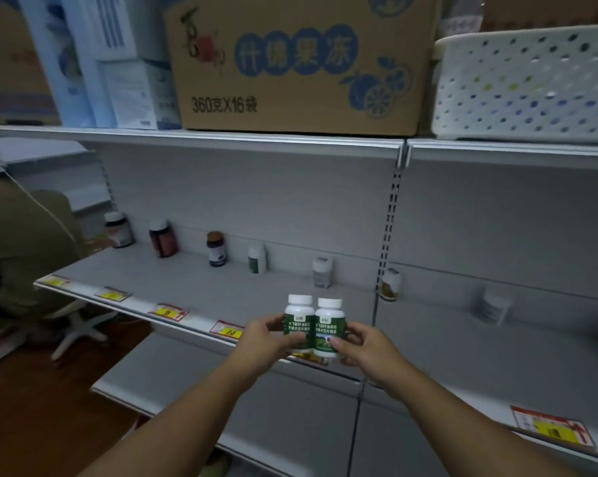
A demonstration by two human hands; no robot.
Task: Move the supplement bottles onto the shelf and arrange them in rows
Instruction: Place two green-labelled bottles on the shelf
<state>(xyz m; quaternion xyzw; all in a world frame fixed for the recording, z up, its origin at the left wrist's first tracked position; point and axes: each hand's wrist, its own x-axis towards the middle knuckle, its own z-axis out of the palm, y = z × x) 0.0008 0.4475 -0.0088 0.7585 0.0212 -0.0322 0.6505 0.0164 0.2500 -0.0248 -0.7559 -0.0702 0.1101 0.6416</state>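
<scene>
- My left hand (268, 333) grips one green-labelled bottle (298, 321) and my right hand (363, 346) grips its twin (329, 327); each has its fingers curled round the lower label, thumb in front.
- Both bottles are upright, white caps up, touching side by side, held in the air just above the front edge of the shelf (194, 284), not yet set down.
- At the back of the shelf single bottles already stand well apart: two dark brown ones (163, 238) to the left, a dark-labelled one (216, 248), then white ones (257, 259) further right. I judge each marks the head of a row running towards me.
- The white bottle with a green label looks closest to mine, though it is too blurred to be sure. I should check the label before committing.
- To do this well, I carry the pair in level, over the price tags (226, 330), and set the bases flat on the shelf, not on the front lip.
- I place the deeper bottle first, directly in front of its match, then the second right before it, labels facing out.
- My grip sits low, so my fingertips will meet the shelf before the bases do; I should slide my fingers up a little or lower one bottle at a time.
- Risk: tall narrow bottles tip easily, so I release only when each stands steady, and I keep my forearms clear of neighbours.
</scene>
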